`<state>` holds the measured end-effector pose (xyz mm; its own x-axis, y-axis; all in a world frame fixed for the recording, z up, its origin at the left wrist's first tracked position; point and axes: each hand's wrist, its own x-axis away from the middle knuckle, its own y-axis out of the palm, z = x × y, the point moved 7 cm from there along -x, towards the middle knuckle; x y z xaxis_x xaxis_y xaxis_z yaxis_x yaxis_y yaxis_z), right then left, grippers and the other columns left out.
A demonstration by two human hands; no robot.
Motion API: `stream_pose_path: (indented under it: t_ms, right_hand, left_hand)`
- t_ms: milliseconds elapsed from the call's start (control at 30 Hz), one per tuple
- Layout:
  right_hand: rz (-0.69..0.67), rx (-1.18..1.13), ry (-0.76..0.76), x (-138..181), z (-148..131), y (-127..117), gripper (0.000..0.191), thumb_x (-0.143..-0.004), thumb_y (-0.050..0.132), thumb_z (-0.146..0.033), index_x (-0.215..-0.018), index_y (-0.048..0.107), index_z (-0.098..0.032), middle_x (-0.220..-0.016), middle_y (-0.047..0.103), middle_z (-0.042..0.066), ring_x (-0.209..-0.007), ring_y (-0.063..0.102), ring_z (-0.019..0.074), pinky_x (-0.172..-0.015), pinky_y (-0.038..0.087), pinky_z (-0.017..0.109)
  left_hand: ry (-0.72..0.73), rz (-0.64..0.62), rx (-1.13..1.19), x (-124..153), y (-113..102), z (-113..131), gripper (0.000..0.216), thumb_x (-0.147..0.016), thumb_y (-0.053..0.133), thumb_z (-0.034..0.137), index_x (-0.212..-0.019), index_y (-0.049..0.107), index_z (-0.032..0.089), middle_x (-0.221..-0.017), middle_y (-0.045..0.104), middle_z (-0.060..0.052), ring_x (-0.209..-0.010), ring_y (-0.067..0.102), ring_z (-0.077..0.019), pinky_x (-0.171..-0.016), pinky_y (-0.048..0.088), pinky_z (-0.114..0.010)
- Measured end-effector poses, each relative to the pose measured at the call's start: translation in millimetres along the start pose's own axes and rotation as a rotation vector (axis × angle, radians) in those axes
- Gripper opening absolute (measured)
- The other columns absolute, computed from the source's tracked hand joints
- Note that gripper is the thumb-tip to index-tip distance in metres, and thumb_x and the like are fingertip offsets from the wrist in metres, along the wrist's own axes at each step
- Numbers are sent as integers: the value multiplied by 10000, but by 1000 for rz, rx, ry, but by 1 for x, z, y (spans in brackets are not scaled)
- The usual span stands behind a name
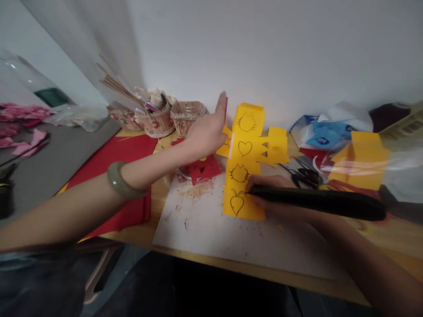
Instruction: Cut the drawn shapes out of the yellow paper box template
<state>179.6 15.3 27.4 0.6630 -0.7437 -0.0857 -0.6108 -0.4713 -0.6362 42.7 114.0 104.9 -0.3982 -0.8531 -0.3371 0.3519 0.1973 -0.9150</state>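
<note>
My right hand (272, 189) is closed around a long black tool (317, 201). The tool's thick end points right, and its front end is over the lower part of a yellow paper cutout (254, 154). Hearts, cat faces and a radish-like shape are drawn on this cross-shaped paper, with small triangles cut through its right flap. Near the left flap, my left hand (209, 132) has its index finger stretched upward; its other fingers are mostly hidden. A thin red edge (226, 110) shows beside that finger. Below the left hand lies a red paper piece with cut triangles (205, 169).
Red paper sheets (112, 193) lie to the left. Small decorated baskets (155, 123) stand along the wall. At right are black-handled scissors (306, 176), a blue tissue pack (325, 134) and folded yellow paper (360, 160). A stained white board (198, 233) covers the table front.
</note>
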Motion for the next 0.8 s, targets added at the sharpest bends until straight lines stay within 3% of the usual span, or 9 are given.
stream_pose_path:
  t_ms: [133, 267, 400, 433, 500, 567, 600, 667, 800]
  right_hand:
    - [-35, -71, 24, -1, 0, 0, 70, -875, 542, -265, -902, 534, -201, -792, 531, -9, -693, 498, 130, -577, 378, 246]
    - [23, -110, 61, -2, 5, -2, 96, -873, 554, -279, -914, 544, -193, -853, 554, 13, -789, 521, 152, -683, 418, 277]
    - [50, -113, 84, 0, 6, 0, 100, -867, 550, -290, -908, 543, -199, -846, 562, 14, -776, 526, 156, -673, 420, 283]
    - [58, -108, 81, 1, 5, 0, 105, -869, 548, -302, -902, 541, -203, -840, 563, 12, -763, 525, 154, -662, 421, 280]
    - [89, -93, 80, 3, 3, 1, 97, -884, 521, -304, -891, 532, -208, -824, 569, 14, -743, 530, 153, -647, 430, 278]
    - [131, -73, 86, 5, 3, 1, 75, -890, 486, -278, -875, 520, -212, -803, 580, 18, -723, 541, 157, -631, 441, 279]
    - [157, -61, 89, 6, 4, 1, 61, -879, 482, -265, -863, 513, -215, -787, 583, 17, -704, 542, 157, -616, 442, 279]
    - [195, -40, 90, 8, 7, 2, 29, -844, 494, -248, -838, 501, -220, -734, 576, 3, -641, 528, 149, -570, 428, 274]
    - [236, -5, 86, 10, 14, 6, 28, -785, 510, -233, -807, 493, -228, -618, 548, -32, -520, 484, 126, -479, 385, 250]
  left_hand:
    - [29, 37, -150, 28, -18, -2, 893, -734, 466, 62, -1494, -3, 83, -737, 663, -21, -670, 627, -185, -682, 508, -280]
    - [13, -63, -358, 51, -22, -5, 773, -786, 454, 87, -1493, 142, 90, -755, 676, -71, -678, 650, -225, -636, 511, -305]
    - [-51, -114, -585, 68, -22, -2, 620, -820, 415, 49, -1434, 358, 113, -652, 651, -74, -583, 639, -242, -516, 473, -299]
    - [10, -82, -605, 71, -20, 5, 533, -825, 420, 50, -1352, 480, 104, -625, 638, -73, -563, 629, -236, -481, 450, -281]
    - [344, 45, -541, 82, -12, 34, 307, -853, 443, 78, -1039, 686, 101, -647, 640, -86, -626, 631, -222, -461, 427, -257]
    - [806, 123, -356, 107, 2, 65, 252, -871, 470, 89, -805, 710, 129, -728, 670, -74, -732, 634, -193, -543, 464, -248]
    - [937, 110, -281, 117, 11, 71, 232, -877, 488, 103, -820, 711, 130, -850, 695, -81, -833, 634, -197, -615, 486, -256]
    - [1004, -2, -217, 127, 34, 73, 186, -887, 524, 127, -921, 707, 118, -1023, 696, -89, -945, 619, -196, -711, 500, -264]
    - [919, -123, -166, 127, 57, 65, 236, -915, 526, 152, -1112, 648, 110, -1166, 663, -75, -958, 619, -184, -652, 510, -265]
